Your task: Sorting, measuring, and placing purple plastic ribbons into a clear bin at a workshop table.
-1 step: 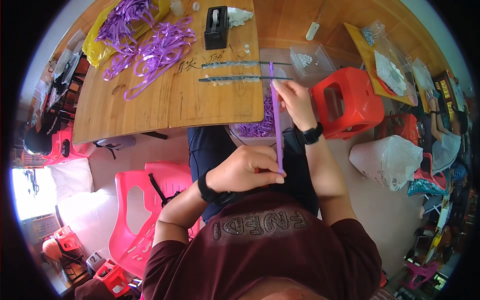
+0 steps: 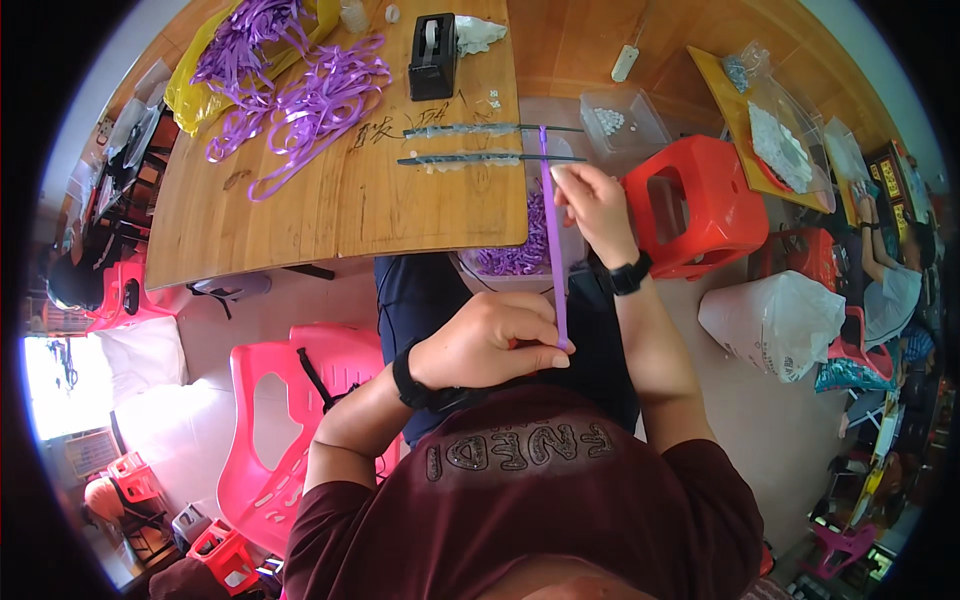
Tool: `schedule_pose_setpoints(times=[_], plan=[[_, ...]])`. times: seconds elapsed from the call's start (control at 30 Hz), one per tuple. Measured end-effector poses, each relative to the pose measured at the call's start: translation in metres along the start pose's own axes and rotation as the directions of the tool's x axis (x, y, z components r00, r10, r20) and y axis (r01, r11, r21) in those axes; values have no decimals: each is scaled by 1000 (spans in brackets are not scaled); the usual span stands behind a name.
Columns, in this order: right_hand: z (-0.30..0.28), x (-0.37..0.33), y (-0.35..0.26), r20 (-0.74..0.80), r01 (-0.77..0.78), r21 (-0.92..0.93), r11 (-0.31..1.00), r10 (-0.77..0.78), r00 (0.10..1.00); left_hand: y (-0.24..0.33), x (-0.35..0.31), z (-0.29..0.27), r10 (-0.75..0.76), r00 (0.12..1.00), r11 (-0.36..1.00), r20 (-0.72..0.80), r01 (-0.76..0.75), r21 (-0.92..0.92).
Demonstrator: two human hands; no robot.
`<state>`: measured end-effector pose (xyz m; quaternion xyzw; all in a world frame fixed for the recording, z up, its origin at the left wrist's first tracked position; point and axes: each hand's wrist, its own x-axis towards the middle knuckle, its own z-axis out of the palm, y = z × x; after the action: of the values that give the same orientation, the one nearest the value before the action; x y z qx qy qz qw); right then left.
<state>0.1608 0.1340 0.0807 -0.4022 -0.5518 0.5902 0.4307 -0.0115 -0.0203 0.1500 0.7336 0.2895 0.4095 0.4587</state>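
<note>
A narrow purple ribbon [image 2: 553,250] runs taut between two dark thin rods and my left hand [image 2: 492,342]. Its lower end is pinched between my left thumb and fingers, just above my lap. At the top it meets the far rod [image 2: 545,127] and crosses the near rod [image 2: 555,157], where both jut past the table's right edge. Clear tape-like strips lie along the rods on the tabletop. My right hand [image 2: 598,212] hovers just right of the ribbon's upper part, fingers bent and slightly apart, with nothing seen in them.
The wooden table [image 2: 330,225] carries a heap of purple ribbon [image 2: 310,100], a yellow bag [image 2: 185,95] and a black tape dispenser [image 2: 433,60]. Beneath its right edge stands a bin of purple pieces [image 2: 515,258]. A red stool [image 2: 700,205] and a clear box [image 2: 640,125] stand to the right.
My right hand has shifted slightly right and down, off the ribbon. My left hand still pinches its lower end and has hardly moved.
</note>
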Motion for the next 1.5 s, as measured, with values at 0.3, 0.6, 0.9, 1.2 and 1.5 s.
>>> schedule_pose_setpoints(times=[0.3,0.6,0.9,1.2,1.5], plan=[[-15,6,-61,484,757,-462,462,-585,651,27,40,-41,128,991,991,-37,-126,54],[-42,160,-31,306,561,-664,494,-505,807,7,117,-121,-50,868,988,-494,114,101],[-38,175,-2,255,305,-467,830,-203,945,-40,151,-132,-109,955,850,-277,234,472],[-48,187,22,276,43,-568,822,142,951,-72,172,-133,-233,947,818,-223,315,482],[-49,110,83,298,-414,-75,907,417,859,-129,170,-137,-193,981,746,-7,152,648]])
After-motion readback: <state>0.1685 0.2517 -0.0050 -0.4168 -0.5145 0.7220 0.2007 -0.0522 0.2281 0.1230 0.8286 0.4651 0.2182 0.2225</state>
